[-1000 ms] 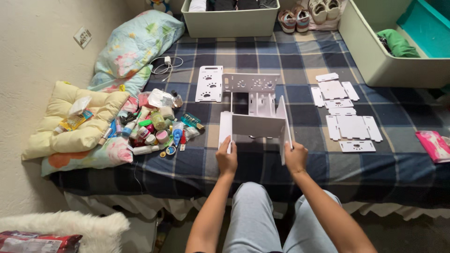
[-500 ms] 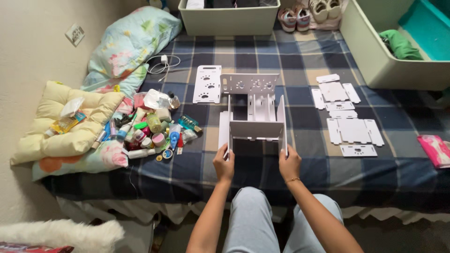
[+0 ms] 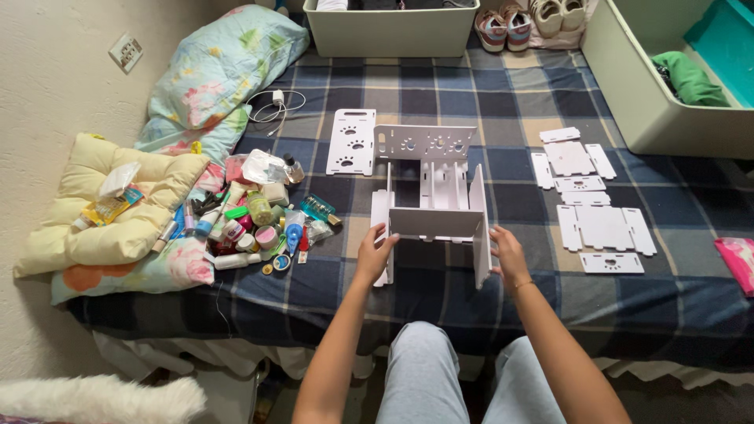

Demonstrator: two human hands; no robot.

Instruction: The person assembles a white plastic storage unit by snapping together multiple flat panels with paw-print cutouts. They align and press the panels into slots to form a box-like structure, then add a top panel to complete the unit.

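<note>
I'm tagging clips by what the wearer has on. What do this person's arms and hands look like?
Both arms are bare to past the elbow, with no sleeves in view. The left hand wears no glove, ring or watch that shows. The right hand is also ungloved, with a thin bracelet at the wrist. No markings visible.

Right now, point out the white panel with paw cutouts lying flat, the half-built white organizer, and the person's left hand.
white paw-cutout panel (image 3: 351, 141), head view, middle of its flat face.
half-built white organizer (image 3: 434, 223), head view, front cross panel.
left hand (image 3: 374, 253), head view, back of the hand.
</note>
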